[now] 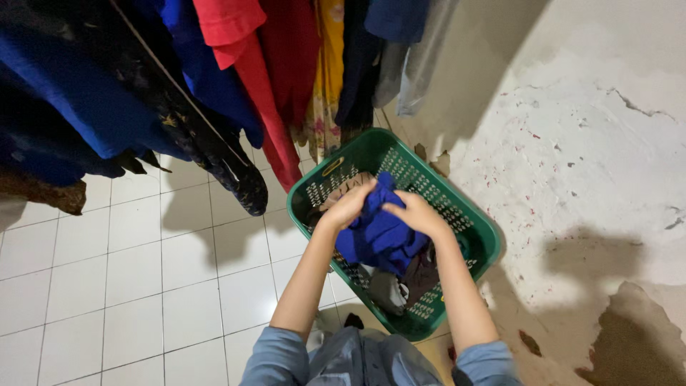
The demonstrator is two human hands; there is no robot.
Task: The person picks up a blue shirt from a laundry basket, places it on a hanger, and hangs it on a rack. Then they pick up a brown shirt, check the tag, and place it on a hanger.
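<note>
Both hands, left hand (348,206) and right hand (419,213), are clenched on a bunched blue cloth (379,236) over the green basket (468,218); clothes underneath are mostly hidden.

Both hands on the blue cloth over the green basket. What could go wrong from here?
1. The blue cloth is bunched between the left hand and right hand; a loose end could snag other clothes in the green basket and drag them onto the tiled floor.
2. The hanging clothes sit just above, so the cloth may brush or tangle with them if lifted.
</note>
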